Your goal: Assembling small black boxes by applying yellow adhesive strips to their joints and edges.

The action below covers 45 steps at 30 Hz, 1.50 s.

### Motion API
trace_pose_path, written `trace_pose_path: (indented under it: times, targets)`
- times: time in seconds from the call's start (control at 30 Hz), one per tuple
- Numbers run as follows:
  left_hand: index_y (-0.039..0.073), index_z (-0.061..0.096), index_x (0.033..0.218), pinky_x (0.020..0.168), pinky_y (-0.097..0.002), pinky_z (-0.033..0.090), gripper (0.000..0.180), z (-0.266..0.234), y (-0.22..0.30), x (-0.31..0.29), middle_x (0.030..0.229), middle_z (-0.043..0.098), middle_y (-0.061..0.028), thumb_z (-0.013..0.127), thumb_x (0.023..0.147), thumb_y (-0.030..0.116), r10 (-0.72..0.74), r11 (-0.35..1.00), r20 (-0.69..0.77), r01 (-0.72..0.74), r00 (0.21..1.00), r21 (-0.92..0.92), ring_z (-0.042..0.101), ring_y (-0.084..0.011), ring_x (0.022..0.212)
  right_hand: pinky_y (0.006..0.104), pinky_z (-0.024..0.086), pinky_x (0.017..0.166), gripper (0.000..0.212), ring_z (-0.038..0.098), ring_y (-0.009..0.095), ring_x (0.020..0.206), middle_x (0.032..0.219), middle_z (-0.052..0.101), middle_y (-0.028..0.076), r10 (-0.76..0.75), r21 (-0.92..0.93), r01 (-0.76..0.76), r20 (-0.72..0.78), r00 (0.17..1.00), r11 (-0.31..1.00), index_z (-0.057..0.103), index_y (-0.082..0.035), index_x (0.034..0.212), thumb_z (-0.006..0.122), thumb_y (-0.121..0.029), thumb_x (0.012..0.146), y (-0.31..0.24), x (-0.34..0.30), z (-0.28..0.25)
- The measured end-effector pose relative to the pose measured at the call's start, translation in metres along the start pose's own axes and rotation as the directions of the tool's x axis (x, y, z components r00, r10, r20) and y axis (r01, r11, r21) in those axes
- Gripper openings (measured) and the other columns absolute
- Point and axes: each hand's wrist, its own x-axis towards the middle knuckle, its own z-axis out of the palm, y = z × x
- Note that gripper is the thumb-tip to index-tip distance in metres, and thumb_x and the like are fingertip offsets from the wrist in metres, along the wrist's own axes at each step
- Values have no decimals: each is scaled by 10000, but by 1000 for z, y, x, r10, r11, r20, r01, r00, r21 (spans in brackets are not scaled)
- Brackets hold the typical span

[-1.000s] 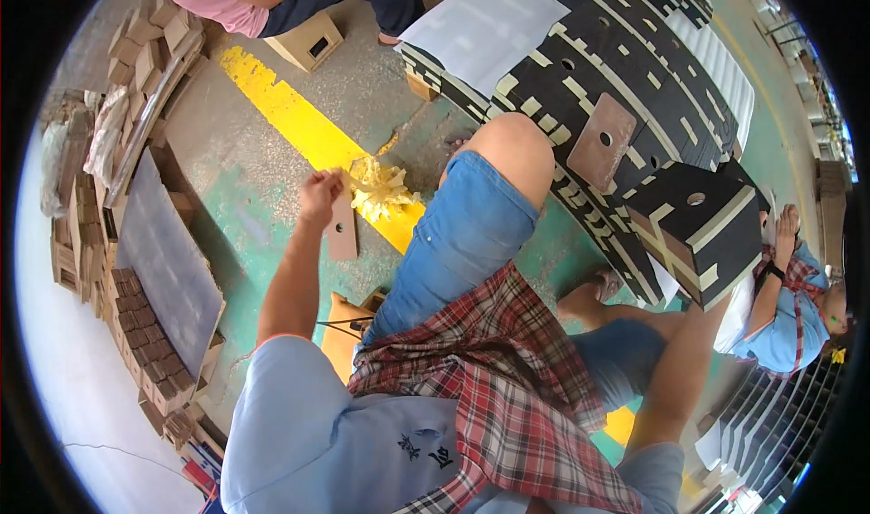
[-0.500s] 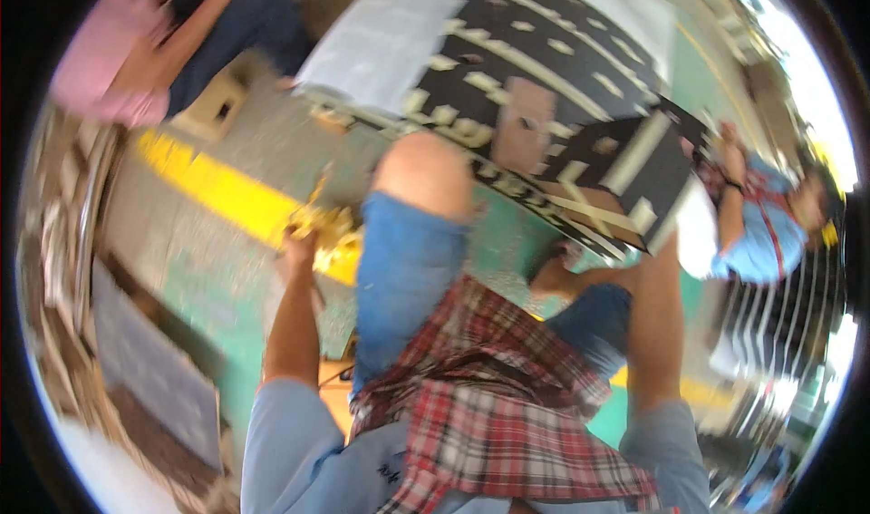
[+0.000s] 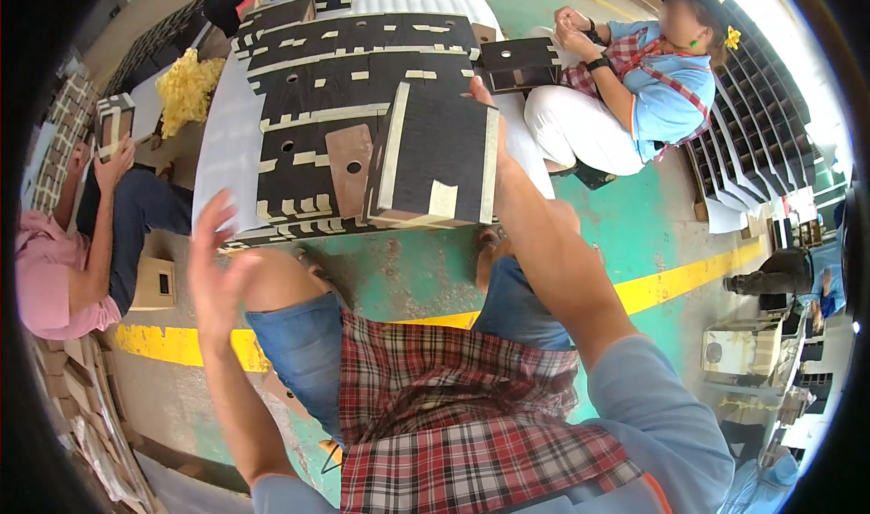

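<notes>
A black box [image 3: 433, 142] with pale tape strips along its edges is tilted above the near side of the work surface. My right hand [image 3: 504, 156] grips its right side, with the thumb on the top edge and the other fingers mostly hidden. My left hand [image 3: 217, 274] is raised left of the box, empty, its fingers spread and slightly blurred. Between the hands, a brown panel with a round hole [image 3: 350, 169] leans or lies against the rows of taped black boxes [image 3: 299, 174]; which of these, I cannot tell.
White sheeting [image 3: 222, 142] covers the surface under the boxes. A person in blue [image 3: 671, 88] sits at the right beside another black box [image 3: 521, 61]. At the left, a person in pink [image 3: 59, 274] holds a small taped box [image 3: 113, 129] near crumpled yellow tape [image 3: 188, 88].
My view has swung, bringing the work surface lower and left. My left hand, which held crumpled yellow tape low at the left, has let it go and risen. The black box now stands lifted in my right hand.
</notes>
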Motion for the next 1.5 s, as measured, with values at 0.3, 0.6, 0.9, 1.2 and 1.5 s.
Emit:
trace_pose_path:
  times: [0.3,0.6,0.9,1.2,1.5]
  targets:
    - [-4,454,1531,1108,-390,440,740,177,40,99,1412,587,-151,711,980,418,19,925,230,70,973,-373,568,-246,1265,449,533,985,592,676,292,1087,1212,696,164,58,244,-77,87,995,967,639,-21,1246,397,-542,1105,-7,12,-20]
    - [109,497,1506,1169,-469,398,661,203,53,123,1501,548,-89,431,1080,609,-451,227,334,468,828,-854,520,-278,1364,400,454,1027,688,611,231,1104,1220,674,140,-71,-606,121,106,992,786,674,-22,1273,555,-648,1011,-37,-1,-16]
    - [43,497,1480,1141,-404,413,501,185,44,120,1517,535,-126,633,1061,282,-179,847,-43,132,983,-515,491,-257,1389,301,553,850,688,705,176,919,1076,752,150,-25,-480,45,49,998,876,700,110,1199,688,-543,983,-45,-8,0]
    - [68,656,1259,1064,-440,465,536,183,74,91,1317,671,-116,882,777,130,465,836,32,-451,884,312,569,-329,1242,294,540,781,551,669,139,846,1008,735,80,-104,-444,105,26,994,890,698,52,1187,612,-476,1054,-28,-6,1]
    - [84,664,1244,1023,-418,455,491,196,74,92,1261,679,-107,855,811,215,374,798,137,-393,917,456,573,-330,1144,318,517,810,527,652,161,891,1026,720,101,-114,-406,103,-4,993,908,677,81,1193,557,-420,1080,-20,-10,7]
